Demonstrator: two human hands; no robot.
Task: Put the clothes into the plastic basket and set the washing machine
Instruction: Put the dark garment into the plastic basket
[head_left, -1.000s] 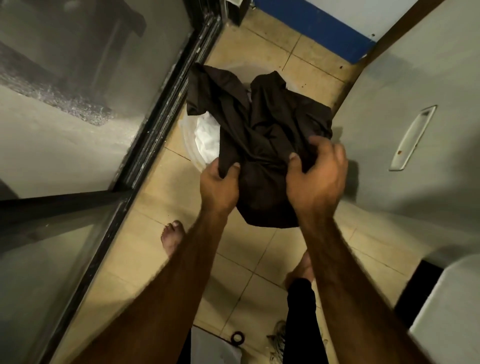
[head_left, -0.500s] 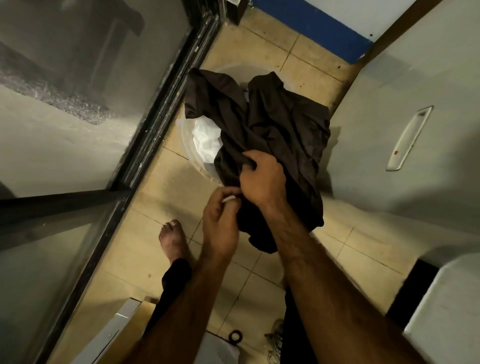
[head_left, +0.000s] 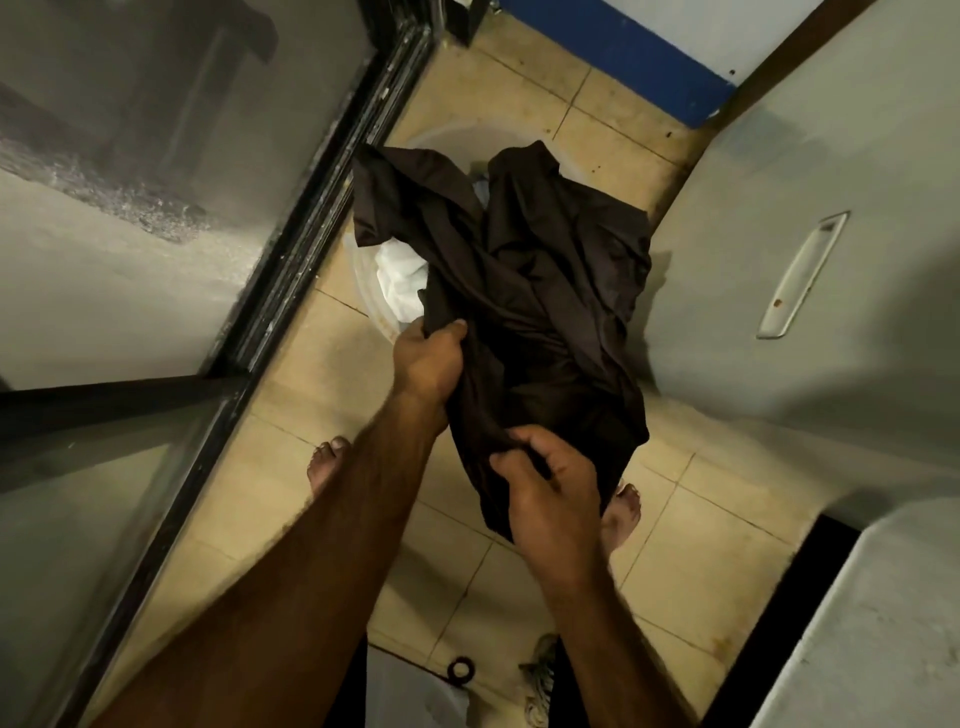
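Both hands are clenched on one dark garment; my left hand grips a bunched fold at its left edge, just above the near rim of the basket, and my right hand pinches the lower end nearer my body, fingers curled into the cloth; the garment lies draped across the basket's mouth, with its upper part spread over the opening and its tail hanging outside, above the floor and close to my right foot; a white cloth already sits inside, showing at the left under the dark fabric; I judge the step in hand to be gathering that loose tail and feeding it in; several things could go wrong from here: if I let go too soon, the weight outside could drag the whole piece back over the rim onto the tiles; a hard tug from my left hand might tip or slide the basket, which looks light; the tail could catch under my foot; the fabric hides most of the opening, so I would be pushing blind; the washer is not yet set, and I cannot tell which grey surface at the right belongs to it.
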